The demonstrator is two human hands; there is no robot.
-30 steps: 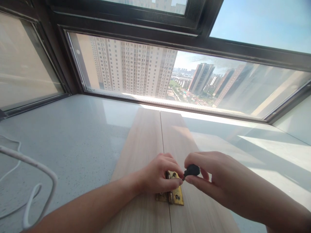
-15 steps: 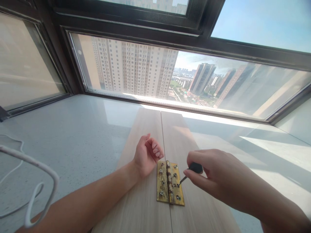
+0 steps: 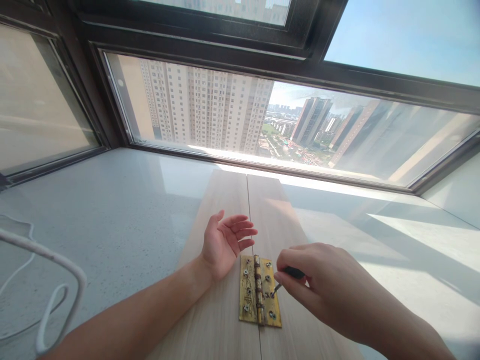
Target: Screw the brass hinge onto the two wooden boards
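Note:
A worn brass hinge (image 3: 249, 300) lies flat across the seam between two pale wooden boards (image 3: 213, 220), with several cross-head screws in its holes. My right hand (image 3: 318, 280) is closed around the dark handle of a screwdriver (image 3: 294, 272). The tool's tip meets a screw (image 3: 272, 295) on the hinge's right leaf, second from the near end. My left hand (image 3: 227, 245) rests palm up on the left board, just beyond the hinge's upper left corner. Its fingers are spread and hold nothing.
The boards lie on a pale speckled sill (image 3: 123, 215). A white cable (image 3: 56, 260) loops at the left edge. Dark-framed windows (image 3: 240, 162) border the far side, with tall buildings outside. Sunlight and shadow fall on the right of the sill.
My left hand's curled fingers have opened out and spread. My right hand has turned and shifted slightly left with the screwdriver, whose tip stays at the same screw. The view has shifted slightly.

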